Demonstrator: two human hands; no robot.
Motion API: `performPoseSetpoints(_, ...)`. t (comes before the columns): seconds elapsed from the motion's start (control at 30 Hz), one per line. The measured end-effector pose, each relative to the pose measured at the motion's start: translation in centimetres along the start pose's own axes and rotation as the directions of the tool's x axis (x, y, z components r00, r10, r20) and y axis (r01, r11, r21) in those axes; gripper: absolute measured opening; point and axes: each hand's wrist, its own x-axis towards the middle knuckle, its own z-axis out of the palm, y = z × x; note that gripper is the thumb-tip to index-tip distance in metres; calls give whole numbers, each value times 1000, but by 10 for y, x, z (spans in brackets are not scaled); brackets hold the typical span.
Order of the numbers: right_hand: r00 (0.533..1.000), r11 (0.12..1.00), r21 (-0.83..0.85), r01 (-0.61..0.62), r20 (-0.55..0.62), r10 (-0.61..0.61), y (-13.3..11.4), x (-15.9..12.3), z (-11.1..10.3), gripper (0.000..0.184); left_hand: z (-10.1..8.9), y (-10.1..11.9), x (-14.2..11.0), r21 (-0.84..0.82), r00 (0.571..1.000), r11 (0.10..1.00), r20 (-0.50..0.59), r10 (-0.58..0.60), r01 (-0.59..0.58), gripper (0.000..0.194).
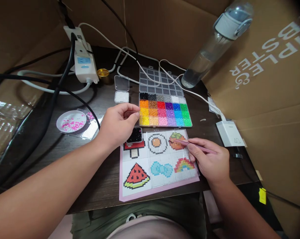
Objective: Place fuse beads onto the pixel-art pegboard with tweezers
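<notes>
My right hand (pixel 213 159) is closed around pink tweezers (pixel 202 147). Their tips point left, over the orange-red fruit pattern (pixel 176 144) under a clear pegboard (pixel 162 166). My left hand (pixel 120 126) has thumb and forefinger bent around what looks like the raised clear lid of a small box of black beads (pixel 134 135); the lid is partly hidden. That box rests on the top left of the pattern sheet (pixel 137 159), covering part of the mushroom picture. Egg, watermelon, bow and rainbow patterns also show. Just beyond my left fingertips lies the sorted bead case (pixel 165 125).
A small box of white beads (pixel 121 97) and a gold cup (pixel 103 76) stand behind. Left are a dish of pink beads (pixel 71 121) and a power strip (pixel 84 63) with cables. A water bottle (pixel 207 56) and white charger (pixel 229 132) are right; cardboard walls surround the table.
</notes>
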Motion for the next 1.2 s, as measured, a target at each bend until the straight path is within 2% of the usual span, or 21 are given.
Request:
performPoseSetpoints(0.43,1000,999,44,5,10,-6,5,0,-3,8,-1,2,-1,4,1000,1000,4,5,-5,9)
performPoseSetpoints(0.63,1000,1000,8,-9,16,9,2,0,-2,10,0,2,-1,1,1000,1000,7,4,-4,9)
performPoseSetpoints(1.2,1000,998,58,-21,11,20,3,-1,-4,13,2,-3,-1,7,999,999,21,49,-49,10)
